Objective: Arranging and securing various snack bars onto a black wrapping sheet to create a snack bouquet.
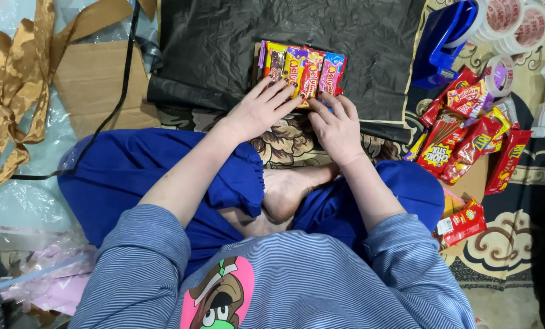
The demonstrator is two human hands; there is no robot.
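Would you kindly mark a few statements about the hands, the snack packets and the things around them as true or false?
1. Both hands rest on the row of colourful snack packets. True: the left hand and the right hand both touch its near edge.
2. The row of packets lies on a white towel. False: it lies on a black plastic sheet.
3. A pile of red snack packets lies on the person's right side. True.
4. The blue tape dispenser is held in the left hand. False: it lies apart, at the upper right, near the tape rolls.
5. The gold ribbon is tied around the packets. False: it lies far left.
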